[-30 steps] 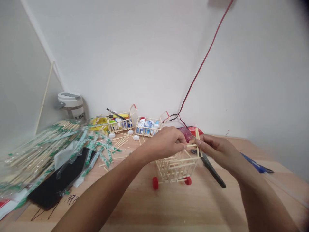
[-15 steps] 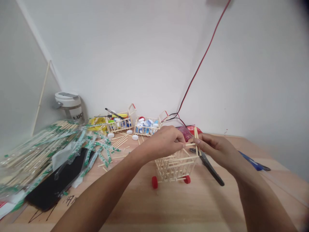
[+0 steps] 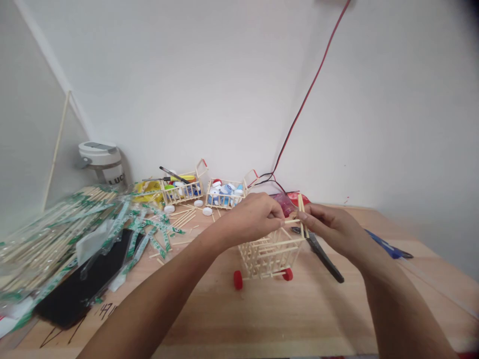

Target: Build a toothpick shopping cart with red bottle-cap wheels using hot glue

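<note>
A small cart [image 3: 267, 257] built of thin wooden sticks, with red wheels, stands on the wooden table [image 3: 262, 319]. My left hand [image 3: 252, 217] is closed above its rear top edge, pinching a short horizontal stick [image 3: 292, 221]. My right hand [image 3: 331, 227] is closed too, pinching an upright stick [image 3: 302, 212] at the cart's rear corner. The two sticks meet between my fingertips.
Black-handled pliers [image 3: 322, 255] lie right of the cart, a blue tool [image 3: 389, 245] further right. Two finished stick carts [image 3: 204, 189] filled with bottle caps sit at the back. Packets of sticks [image 3: 56, 234], a black phone [image 3: 86, 279] and a jar [image 3: 100, 162] lie left. A red cable [image 3: 303, 109] hangs on the wall.
Both hands keep pinching the sticks at the cart's rear corner. The view has drifted slightly, so everything sits a little higher and further left.
</note>
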{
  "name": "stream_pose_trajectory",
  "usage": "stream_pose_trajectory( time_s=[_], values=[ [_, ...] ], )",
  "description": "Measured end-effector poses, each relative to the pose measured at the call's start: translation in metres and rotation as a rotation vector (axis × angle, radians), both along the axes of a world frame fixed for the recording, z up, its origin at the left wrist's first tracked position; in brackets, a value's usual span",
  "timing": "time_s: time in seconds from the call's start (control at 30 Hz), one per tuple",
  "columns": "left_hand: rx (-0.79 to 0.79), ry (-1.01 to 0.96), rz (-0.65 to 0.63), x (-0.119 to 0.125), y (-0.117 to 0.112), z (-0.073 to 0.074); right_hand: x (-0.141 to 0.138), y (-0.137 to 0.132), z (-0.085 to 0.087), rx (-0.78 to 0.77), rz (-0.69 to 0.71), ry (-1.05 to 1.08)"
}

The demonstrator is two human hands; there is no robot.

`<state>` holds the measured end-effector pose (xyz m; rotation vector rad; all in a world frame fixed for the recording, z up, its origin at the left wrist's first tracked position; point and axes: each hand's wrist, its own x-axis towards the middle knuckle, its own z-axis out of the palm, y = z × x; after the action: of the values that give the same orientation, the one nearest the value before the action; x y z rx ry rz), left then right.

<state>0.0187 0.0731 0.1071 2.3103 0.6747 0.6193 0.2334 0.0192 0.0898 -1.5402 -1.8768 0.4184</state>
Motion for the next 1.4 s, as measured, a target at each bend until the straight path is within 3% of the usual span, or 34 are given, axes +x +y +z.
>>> stream_pose_trajectory(
  time_s=[0.4,0.63,0.8,0.93,1.07,1.13,1.27,1.4],
  values=[
    [0.019,-0.001,-0.002,0.000,0.002,-0.001,0.004,0.001,-0.005,-0.037,0.022,0.112],
    [-0.026,0.048,0.018,-0.010,0.001,0.011,0.003,-0.006,0.004,0.033,-0.149,0.193],
    [0.065,0.129,0.126,-0.027,0.007,0.011,-0.003,-0.028,0.009,0.072,-0.161,0.216],
    [0.051,0.121,0.264,-0.057,0.007,-0.011,-0.035,-0.059,-0.014,0.095,-0.091,0.144],
    [-0.016,0.127,0.380,-0.096,-0.003,-0.052,-0.089,-0.085,-0.056,0.078,0.309,0.088],
    [-0.034,0.158,0.480,-0.111,-0.007,-0.072,-0.115,-0.089,-0.076,0.071,0.395,0.075],
    [0.006,0.213,0.622,-0.126,-0.008,-0.102,-0.148,-0.076,-0.109,0.139,0.432,0.024],
    [0.066,0.212,0.624,-0.120,-0.001,-0.118,-0.157,-0.062,-0.130,0.185,0.391,-0.174]
  ],
)
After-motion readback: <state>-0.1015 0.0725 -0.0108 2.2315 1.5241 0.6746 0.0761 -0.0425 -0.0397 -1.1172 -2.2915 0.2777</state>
